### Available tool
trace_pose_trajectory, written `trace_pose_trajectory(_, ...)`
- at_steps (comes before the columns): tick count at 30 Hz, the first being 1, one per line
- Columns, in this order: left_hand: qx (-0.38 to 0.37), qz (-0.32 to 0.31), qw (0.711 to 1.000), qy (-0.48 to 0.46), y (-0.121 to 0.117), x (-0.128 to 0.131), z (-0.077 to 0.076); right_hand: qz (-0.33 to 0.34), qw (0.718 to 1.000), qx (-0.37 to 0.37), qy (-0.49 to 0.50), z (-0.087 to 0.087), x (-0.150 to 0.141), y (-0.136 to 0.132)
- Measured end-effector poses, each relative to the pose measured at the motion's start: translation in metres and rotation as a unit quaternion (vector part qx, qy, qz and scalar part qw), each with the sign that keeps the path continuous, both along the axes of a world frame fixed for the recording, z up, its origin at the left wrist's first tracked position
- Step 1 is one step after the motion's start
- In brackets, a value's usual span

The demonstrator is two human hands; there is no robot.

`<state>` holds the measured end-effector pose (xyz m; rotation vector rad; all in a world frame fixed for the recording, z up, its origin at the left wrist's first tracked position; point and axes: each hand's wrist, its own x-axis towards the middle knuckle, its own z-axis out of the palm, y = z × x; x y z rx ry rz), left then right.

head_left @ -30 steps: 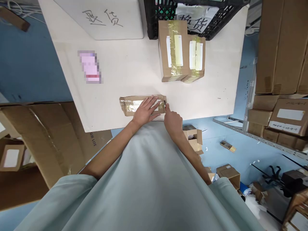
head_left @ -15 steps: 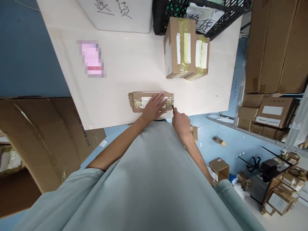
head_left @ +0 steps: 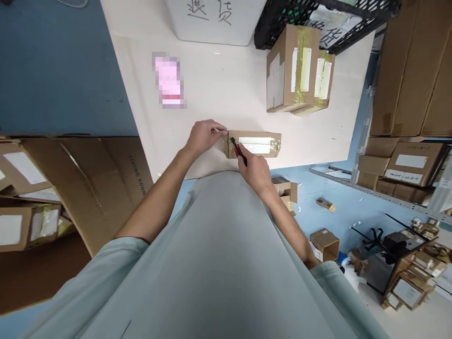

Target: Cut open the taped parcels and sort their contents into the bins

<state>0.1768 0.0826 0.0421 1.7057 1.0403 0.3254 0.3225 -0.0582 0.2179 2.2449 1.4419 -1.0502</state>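
A small, long cardboard box (head_left: 259,134) with a white label and clear tape lies near the front edge of the table (head_left: 212,89). At its left end, the fingertips of my left hand (head_left: 205,136) are pinched against the corner, by a bit of tape or a flap; which of these they hold cannot be made out. My right hand (head_left: 256,172) is wrapped round a black and red utility knife (head_left: 240,151), its tip over the left part of the box top. The knife's blade is too small to see clearly.
Two taped cartons (head_left: 300,70) stand at the back right before a black plastic crate (head_left: 268,28). A white bin (head_left: 215,28) is at the back, and a blurred pink item (head_left: 170,82) lies on the left. A large open carton (head_left: 106,188) flanks the table's left side.
My left hand has gone from pressing flat on the box to pinching its left end. The knife in my right hand has shifted from the right end to the left part. The view has shifted.
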Motion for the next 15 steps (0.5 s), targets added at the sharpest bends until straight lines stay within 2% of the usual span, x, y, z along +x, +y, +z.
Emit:
trace_pose_trajectory(5, -0.003, -0.005, 1.000, -0.008, 0.000, 0.012, 0.000, -0.021, 0.999, -0.011, -0.029, -0.018, -0.019, 0.016)
trace_pose_trajectory(15, -0.002, -0.013, 0.999, 0.034, -0.008, 0.009, 0.009, -0.065, 0.995, -0.064, -0.043, -0.025, -0.054, 0.029)
